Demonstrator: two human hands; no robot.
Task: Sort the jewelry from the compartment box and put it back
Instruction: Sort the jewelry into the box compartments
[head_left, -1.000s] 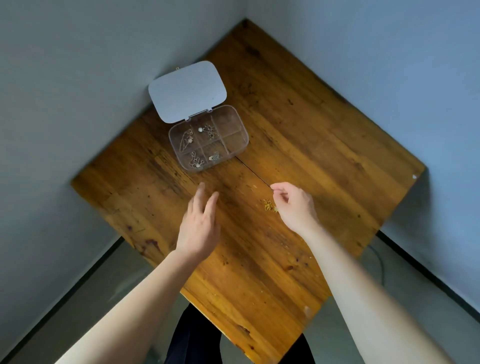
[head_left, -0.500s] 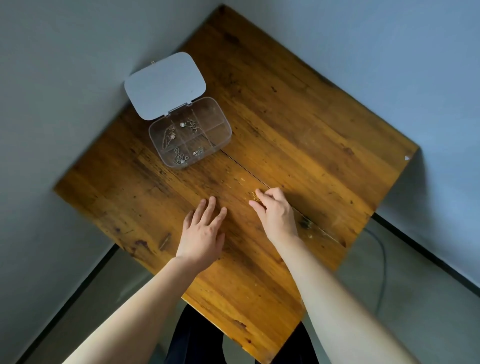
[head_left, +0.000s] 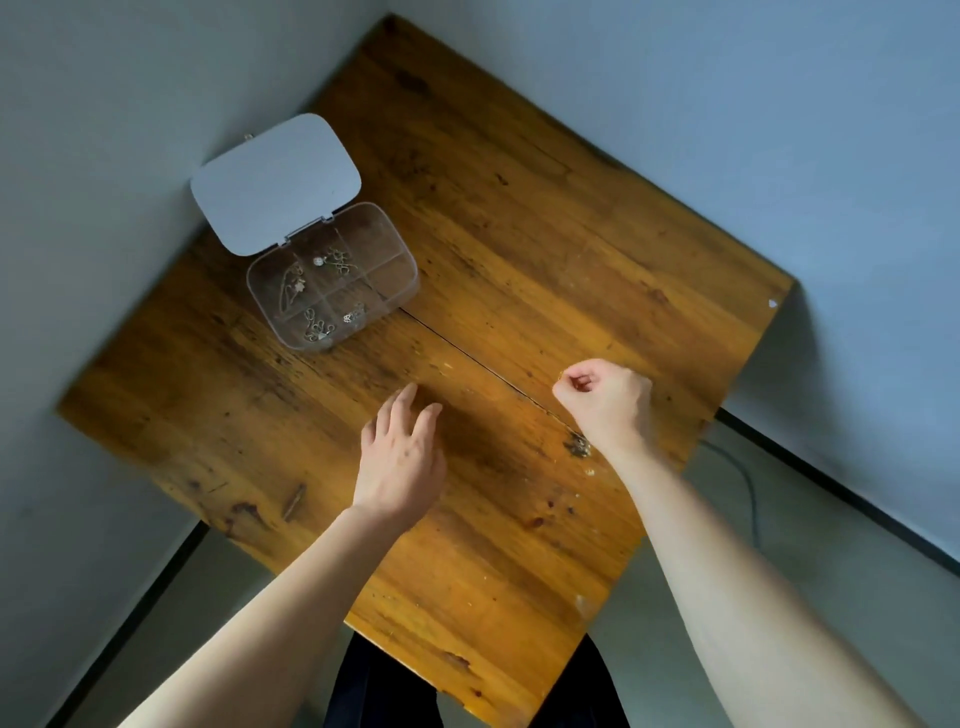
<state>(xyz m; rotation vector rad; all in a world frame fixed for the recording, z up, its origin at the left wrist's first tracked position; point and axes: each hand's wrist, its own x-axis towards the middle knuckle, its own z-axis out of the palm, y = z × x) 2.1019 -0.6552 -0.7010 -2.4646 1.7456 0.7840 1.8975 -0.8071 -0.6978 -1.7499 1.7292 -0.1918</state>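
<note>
Just a clear compartment box (head_left: 332, 275), lid open, small metal jewelry (head_left: 317, 328) inside.

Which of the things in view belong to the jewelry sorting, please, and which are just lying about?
Belongs to the job:
compartment box, lid open
jewelry pieces in its compartments
chain held by the right hand

Just lying about:
cable on the floor
wooden table
</note>
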